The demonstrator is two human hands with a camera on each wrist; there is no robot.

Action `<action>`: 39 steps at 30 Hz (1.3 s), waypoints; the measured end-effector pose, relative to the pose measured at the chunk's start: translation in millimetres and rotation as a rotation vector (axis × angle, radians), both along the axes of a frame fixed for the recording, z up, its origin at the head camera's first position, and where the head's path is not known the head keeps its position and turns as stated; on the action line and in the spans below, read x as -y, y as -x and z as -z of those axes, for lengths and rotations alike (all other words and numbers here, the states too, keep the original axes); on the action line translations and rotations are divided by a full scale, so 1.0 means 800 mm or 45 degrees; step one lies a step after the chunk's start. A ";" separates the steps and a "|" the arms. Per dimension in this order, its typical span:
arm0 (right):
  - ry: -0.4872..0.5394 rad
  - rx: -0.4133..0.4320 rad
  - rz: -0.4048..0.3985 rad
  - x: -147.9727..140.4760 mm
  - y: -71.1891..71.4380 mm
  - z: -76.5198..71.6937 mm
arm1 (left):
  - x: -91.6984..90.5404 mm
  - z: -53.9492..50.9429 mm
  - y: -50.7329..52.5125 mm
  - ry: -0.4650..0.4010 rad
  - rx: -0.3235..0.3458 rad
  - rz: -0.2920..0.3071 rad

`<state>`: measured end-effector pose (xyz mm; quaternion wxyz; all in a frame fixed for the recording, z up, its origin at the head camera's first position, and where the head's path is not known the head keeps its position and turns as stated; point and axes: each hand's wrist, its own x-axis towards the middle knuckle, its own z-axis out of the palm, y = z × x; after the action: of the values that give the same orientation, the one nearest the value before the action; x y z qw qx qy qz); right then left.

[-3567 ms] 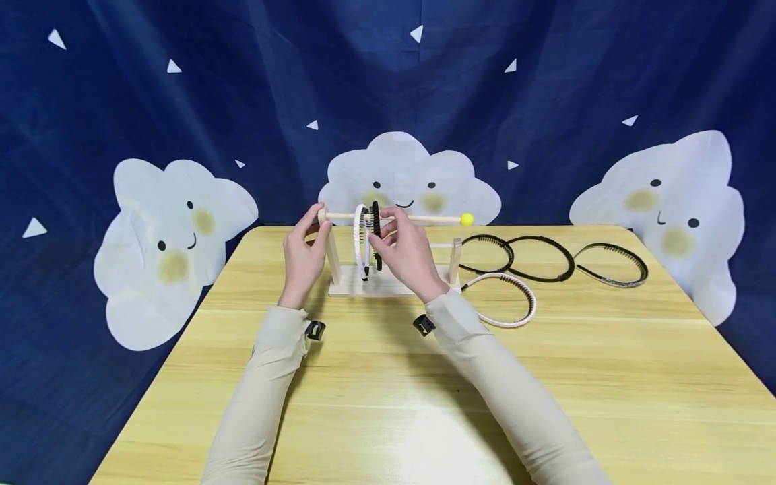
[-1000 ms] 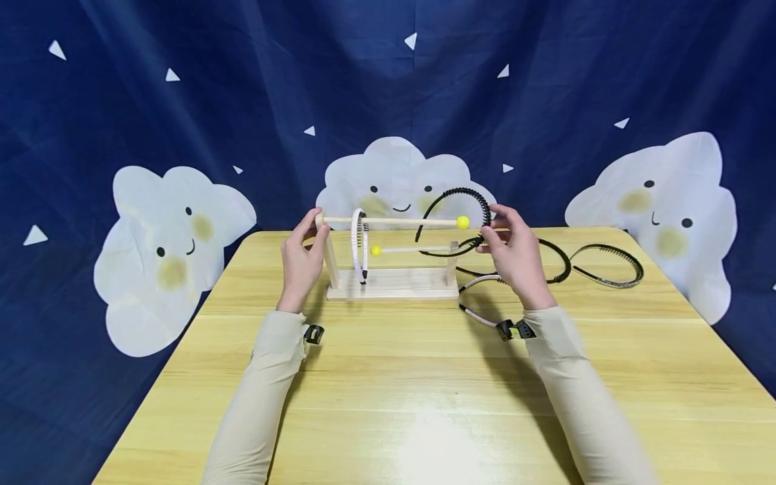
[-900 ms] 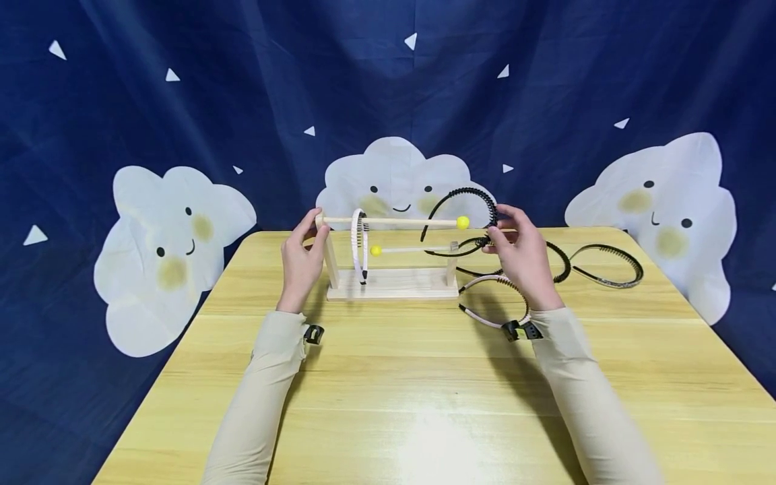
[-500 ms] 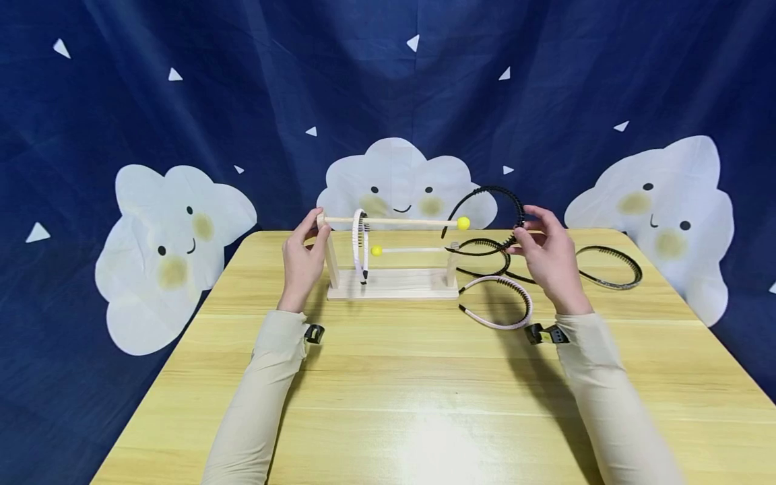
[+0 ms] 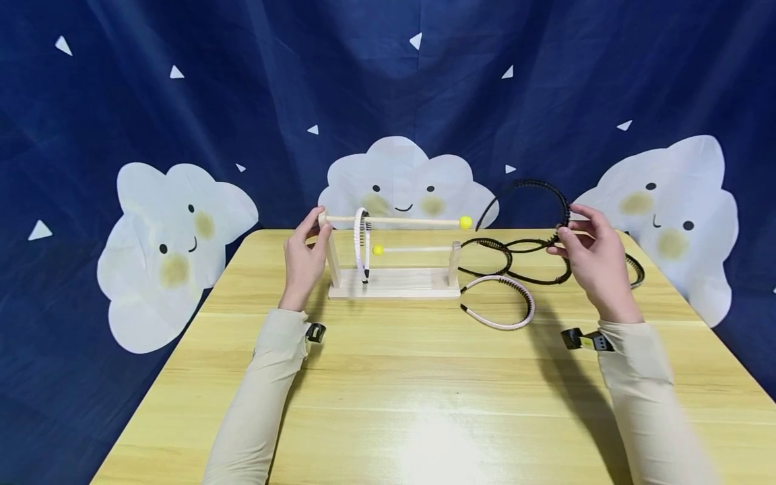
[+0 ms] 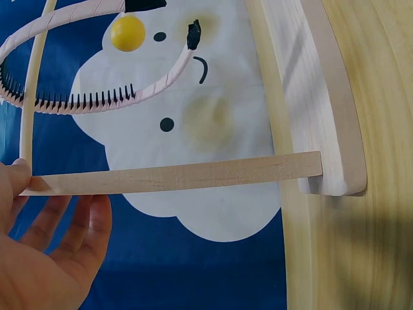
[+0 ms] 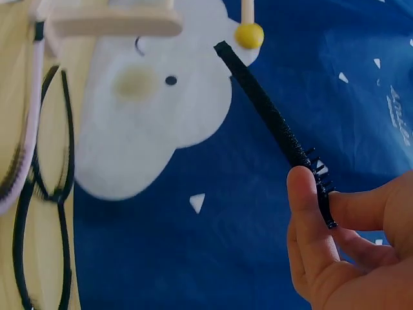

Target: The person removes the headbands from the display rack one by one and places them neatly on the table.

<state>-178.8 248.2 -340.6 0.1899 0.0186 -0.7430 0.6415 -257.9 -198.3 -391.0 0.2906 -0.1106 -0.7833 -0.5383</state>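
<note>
My left hand (image 5: pixel 305 261) pinches the top of the left post (image 6: pixel 174 175) of a wooden rack, where the upper rod joins it. On that upper rod (image 5: pixel 412 221), tipped with a yellow ball, hangs a white headband (image 5: pixel 358 246) with black teeth. My right hand (image 5: pixel 600 263) pinches a black toothed headband (image 7: pixel 271 123) at its curve, off the table and right of the rack. The black headband is apart from both rods; its open ends point left toward the rack. The lower rod (image 5: pixel 418 249) carries nothing.
On the table (image 5: pixel 388 377), right of the rack's base (image 5: pixel 394 284), lie a pale pink headband (image 5: pixel 506 322) and two black ones, one black band (image 5: pixel 488 242) nearest the rack. Another dark headband (image 5: pixel 635 271) at far right is partly hidden behind my right hand.
My right hand has drawn the black headband rightward off the upper rod, past its yellow ball, and farther from the rack. My left hand stays on the post; the white headband still hangs there.
</note>
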 end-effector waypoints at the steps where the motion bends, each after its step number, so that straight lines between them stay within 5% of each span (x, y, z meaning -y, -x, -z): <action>1: 0.033 -0.003 -0.010 -0.006 -0.002 0.001 | 0.000 0.000 0.000 -0.002 -0.001 0.001; 14: 0.401 0.061 -0.136 -0.068 -0.012 0.020 | -0.005 -0.007 -0.004 -0.023 0.009 -0.022; 24: 0.700 0.034 -0.263 -0.096 -0.026 0.038 | -0.002 0.002 0.000 0.004 0.035 -0.020; 31: 0.824 0.086 -0.326 -0.120 -0.040 0.069 | 0.000 0.002 0.001 0.006 0.030 -0.020; 39: 0.817 0.223 -0.358 -0.142 -0.059 0.113 | 0.000 0.002 0.002 -0.001 0.009 -0.006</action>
<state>-131.8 361.6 -431.2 0.0316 0.0051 -0.5075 0.8610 -259.6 -198.0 -392.7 0.2892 -0.1067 -0.7844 -0.5382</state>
